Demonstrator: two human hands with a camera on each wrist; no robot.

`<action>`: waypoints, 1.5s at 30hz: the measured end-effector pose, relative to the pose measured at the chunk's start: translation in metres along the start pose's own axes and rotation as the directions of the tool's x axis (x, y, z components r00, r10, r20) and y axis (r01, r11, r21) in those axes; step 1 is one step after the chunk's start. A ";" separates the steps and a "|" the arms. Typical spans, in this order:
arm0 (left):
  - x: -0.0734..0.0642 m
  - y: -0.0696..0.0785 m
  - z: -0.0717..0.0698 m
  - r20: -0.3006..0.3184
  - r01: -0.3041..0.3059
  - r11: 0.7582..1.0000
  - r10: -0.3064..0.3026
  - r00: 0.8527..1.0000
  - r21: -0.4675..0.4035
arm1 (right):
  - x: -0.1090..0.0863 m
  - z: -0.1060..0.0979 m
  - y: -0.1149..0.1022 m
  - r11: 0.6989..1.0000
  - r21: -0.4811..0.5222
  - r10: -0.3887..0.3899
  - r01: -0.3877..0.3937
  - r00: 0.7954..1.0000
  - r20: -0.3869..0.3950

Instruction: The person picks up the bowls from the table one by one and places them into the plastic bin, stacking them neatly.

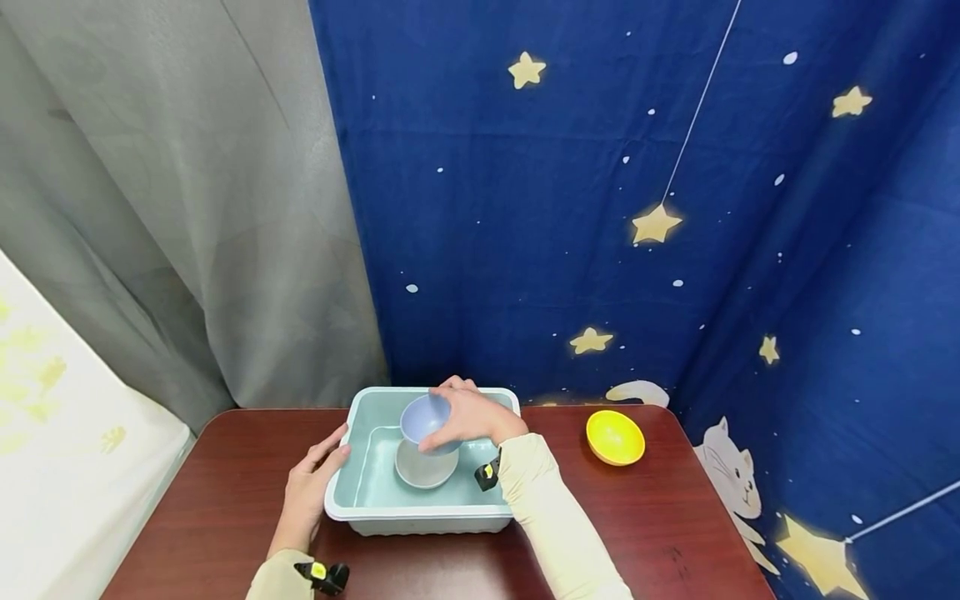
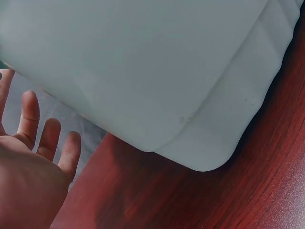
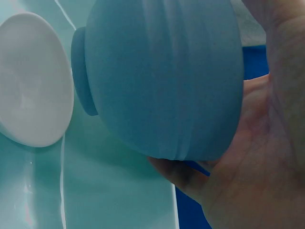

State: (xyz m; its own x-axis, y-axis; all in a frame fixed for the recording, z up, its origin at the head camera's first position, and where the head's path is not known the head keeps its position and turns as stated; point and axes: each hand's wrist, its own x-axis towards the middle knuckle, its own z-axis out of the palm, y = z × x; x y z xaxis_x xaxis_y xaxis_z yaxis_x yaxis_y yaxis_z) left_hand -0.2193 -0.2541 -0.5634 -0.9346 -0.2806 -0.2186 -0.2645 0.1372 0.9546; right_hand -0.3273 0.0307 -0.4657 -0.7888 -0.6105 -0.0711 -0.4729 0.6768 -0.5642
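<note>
The table supports the plastic tub, which sits between the two hands. The left hand, fingers extended and spread, is at the tub's wall on its own side and grips nothing. The right hand is over the tub, clamped on the blue bowl between thumb and fingers. The white bowl is in the tub, below the right hand; the yellow bowl is on the table, well apart from the right hand on its outer side. Judged step: handling the blue bowl over the white bowl. The next move calls for a firm grip and clearance from the tub wall. The blue bowl hides the white bowl's far edge; whether the two touch cannot be determined. The left wrist view crops the tub and shows no bowl.
</note>
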 end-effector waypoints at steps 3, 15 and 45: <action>-0.001 -0.001 0.000 0.002 0.013 1.000 -0.013 1.000 -0.011 | 0.001 0.004 0.000 1.000 -0.016 0.002 -0.002 1.000 -0.003; 0.000 -0.001 0.001 0.018 0.020 0.998 -0.019 1.000 -0.054 | 0.005 0.011 0.000 0.998 -0.067 -0.018 0.017 1.000 -0.020; -0.001 -0.001 0.002 0.011 0.034 0.998 -0.033 0.999 -0.055 | 0.010 0.033 0.001 0.996 -0.086 -0.020 0.021 1.000 0.011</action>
State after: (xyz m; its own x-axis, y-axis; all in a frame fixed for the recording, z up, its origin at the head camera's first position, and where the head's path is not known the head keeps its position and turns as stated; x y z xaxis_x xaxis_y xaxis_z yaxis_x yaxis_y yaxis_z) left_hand -0.2189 -0.2525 -0.5645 -0.9280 -0.2744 -0.2522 -0.2822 0.0752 0.9564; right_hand -0.3227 0.0117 -0.4941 -0.7748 -0.6284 -0.0694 -0.5211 0.6969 -0.4927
